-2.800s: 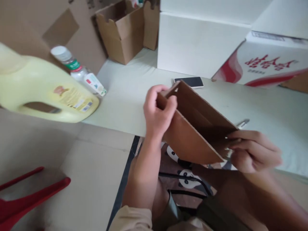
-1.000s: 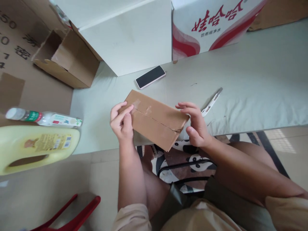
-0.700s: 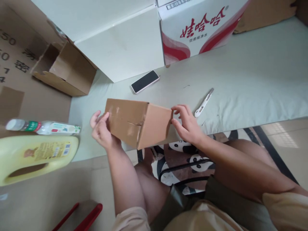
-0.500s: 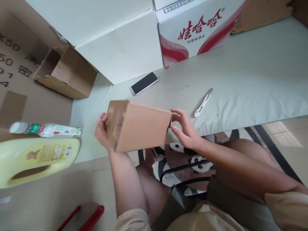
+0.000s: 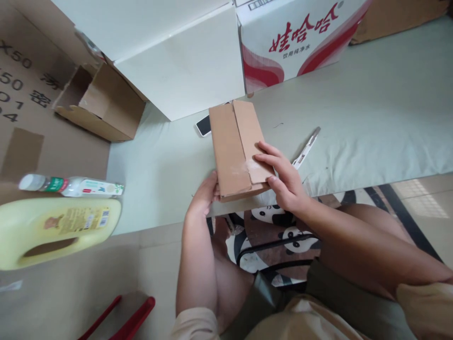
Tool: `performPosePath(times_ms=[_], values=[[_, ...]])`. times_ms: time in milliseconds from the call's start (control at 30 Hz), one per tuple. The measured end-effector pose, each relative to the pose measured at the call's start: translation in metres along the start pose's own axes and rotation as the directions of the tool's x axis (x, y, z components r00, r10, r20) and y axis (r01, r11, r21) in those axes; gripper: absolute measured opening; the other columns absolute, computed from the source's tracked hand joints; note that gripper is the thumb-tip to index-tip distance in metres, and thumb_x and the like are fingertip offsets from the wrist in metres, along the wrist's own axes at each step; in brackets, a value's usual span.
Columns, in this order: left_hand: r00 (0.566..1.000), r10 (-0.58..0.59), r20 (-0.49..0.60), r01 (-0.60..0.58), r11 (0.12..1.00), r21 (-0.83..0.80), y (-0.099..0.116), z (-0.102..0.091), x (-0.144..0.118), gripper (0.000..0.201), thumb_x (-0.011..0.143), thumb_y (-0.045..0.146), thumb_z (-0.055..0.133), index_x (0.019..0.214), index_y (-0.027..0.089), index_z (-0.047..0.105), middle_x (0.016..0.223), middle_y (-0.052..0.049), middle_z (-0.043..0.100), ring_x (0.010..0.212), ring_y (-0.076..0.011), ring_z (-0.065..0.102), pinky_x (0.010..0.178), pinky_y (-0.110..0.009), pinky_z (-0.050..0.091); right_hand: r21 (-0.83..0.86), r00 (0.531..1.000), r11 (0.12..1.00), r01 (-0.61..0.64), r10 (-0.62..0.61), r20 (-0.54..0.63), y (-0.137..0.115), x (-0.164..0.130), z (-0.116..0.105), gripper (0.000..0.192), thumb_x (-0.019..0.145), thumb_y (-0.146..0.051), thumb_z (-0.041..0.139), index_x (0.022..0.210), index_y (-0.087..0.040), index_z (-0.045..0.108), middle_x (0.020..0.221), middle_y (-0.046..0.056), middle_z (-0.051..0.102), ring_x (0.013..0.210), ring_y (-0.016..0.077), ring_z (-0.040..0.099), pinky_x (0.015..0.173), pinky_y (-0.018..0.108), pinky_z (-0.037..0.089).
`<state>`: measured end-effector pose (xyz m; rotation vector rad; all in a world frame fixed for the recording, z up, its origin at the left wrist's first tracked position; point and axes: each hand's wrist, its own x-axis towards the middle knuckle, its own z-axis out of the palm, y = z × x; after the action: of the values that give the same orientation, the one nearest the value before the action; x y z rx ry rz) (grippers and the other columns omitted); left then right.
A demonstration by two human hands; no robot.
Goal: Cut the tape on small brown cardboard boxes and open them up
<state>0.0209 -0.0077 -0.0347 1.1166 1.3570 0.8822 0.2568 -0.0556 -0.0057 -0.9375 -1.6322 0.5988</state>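
From the head camera, here's the cardboard box (image 5: 228, 146) in front of me, over the front edge of the green cloth (image 5: 368, 118), and whether it touches the cloth I can't tell. Its long axis runs away from me, far end tipped a little to the left, towards the phone (image 5: 203, 126), which it partly covers. Two flaps meet along a lengthwise seam, pale and scuffed near my end, the edge there a bit ragged. My left hand (image 5: 204, 192) has hold of the near left corner, thumb up the side, fingers tucked mostly out of sight. My right hand (image 5: 283, 177) is spread, fingertips on the right flap, thumb at the near corner; pinching or just resting, I can't tell. Just beyond it lies a slim, white-handled cutter (image 5: 305, 150), slanting away to the right. Off to my left, a smooth yellow plastic jug (image 5: 76, 212) lies beside a clear, white-capped bottle (image 5: 76, 187), both lying lengthwise across my view.
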Motion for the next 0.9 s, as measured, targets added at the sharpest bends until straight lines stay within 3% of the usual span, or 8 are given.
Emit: performPosePath(times_ms=[100,167,233,300,433,567,733,900], values=[[0.996,-0.05,-0.075,0.056,0.996,0.075,0.0,-0.007,0.003,0.051,0.073,0.057,0.077,0.105,0.018,0.071,0.098,-0.014,0.077,0.099,-0.0317,0.073,0.075,-0.042,0.062,-0.045,0.998,0.999,0.012,-0.01,0.062,0.003,0.003,-0.004,0.041,0.101,-0.04,0.046,0.138,-0.025,0.059,0.156,0.012,0.05,0.147,0.0286,0.047,0.122,0.055,0.04],[0.951,0.124,-0.284,-0.111,0.992,0.061,0.004,-0.015,0.006,0.062,0.072,0.059,0.076,0.119,0.02,0.065,0.117,-0.016,0.074,0.11,-0.0311,0.071,0.081,-0.042,0.061,-0.093,0.989,0.993,0.066,-0.053,0.139,0.005,0.006,-0.005,0.044,0.101,-0.04,0.046,0.14,-0.025,0.057,0.156,0.013,0.051,0.147,0.028,0.047,0.123,0.054,0.039],[0.786,0.398,-0.473,-0.395,0.912,0.11,0.01,-0.021,0.008,0.068,0.077,0.065,0.066,0.13,0.025,0.057,0.137,-0.016,0.065,0.127,-0.0302,0.064,0.091,-0.042,0.059,-0.141,0.971,0.981,0.131,-0.098,0.22,0.005,0.008,-0.004,0.048,0.101,-0.043,0.046,0.144,-0.024,0.055,0.156,0.013,0.05,0.148,0.0284,0.046,0.122,0.054,0.039],[0.641,0.641,-0.423,-0.601,0.761,0.243,0.017,-0.02,0.007,0.064,0.084,0.069,0.053,0.132,0.027,0.057,0.144,-0.014,0.06,0.14,-0.0298,0.055,0.103,-0.045,0.054,-0.178,0.954,0.97,0.166,-0.113,0.276,0.004,0.009,-0.004,0.051,0.101,-0.045,0.045,0.147,-0.023,0.052,0.158,0.013,0.049,0.149,0.029,0.044,0.12,0.053,0.041],[0.645,0.759,-0.086,-0.707,0.636,0.311,0.024,0.001,0.004,0.047,0.094,0.059,0.045,0.113,0.024,0.07,0.14,-0.01,0.063,0.139,-0.0282,0.054,0.117,-0.047,0.044,-0.208,0.955,0.968,0.142,-0.078,0.287,-0.001,0.01,-0.018,0.053,0.104,-0.049,0.034,0.147,-0.022,0.052,0.157,0.014,0.05,0.144,0.0275,0.05,0.112,0.048,0.048],[0.589,0.771,-0.242,-0.72,0.636,0.277,0.02,0.019,0.009,0.035,0.093,0.045,0.045,0.1,0.022,0.071,0.128,-0.01,0.067,0.13,-0.0255,0.058,0.114,-0.044,0.045,-0.435,0.969,0.882,-0.184,0.238,0.072,0.0,0.013,-0.052,0.051,0.102,-0.05,0.034,0.128,-0.019,0.064,0.098,0.01,0.076,0.085,0.0238,0.071,0.076,0.039,0.056],[0.595,0.743,-0.306,-0.674,0.669,0.313,0.018,0.026,0.012,0.033,0.091,0.036,0.042,0.098,0.022,0.07,0.126,-0.009,0.067,0.126,-0.0232,0.06,0.112,-0.043,0.047,-0.817,0.723,0.377,-0.437,0.687,-0.07,0.016,0.017,-0.078,0.049,0.093,-0.048,0.047,0.131,-0.023,0.065,0.086,0.012,0.076,0.075,0.0284,0.068,0.062,0.037,0.047],[0.51,0.802,-0.313,-0.711,0.597,0.372,0.017,0.041,0.002,0.038,0.097,0.038,0.038,0.104,0.02,0.071,0.127,-0.01,0.067,0.125,-0.0221,0.061,0.113,-0.042,0.044,-0.858,0.639,0.314,-0.407,0.769,-0.022,0.027,0.023,-0.077,0.039,0.091,-0.048,0.047,0.109,-0.023,0.071,0.093,0.014,0.075,0.079,0.0292,0.067,0.062,0.036,0.044]])
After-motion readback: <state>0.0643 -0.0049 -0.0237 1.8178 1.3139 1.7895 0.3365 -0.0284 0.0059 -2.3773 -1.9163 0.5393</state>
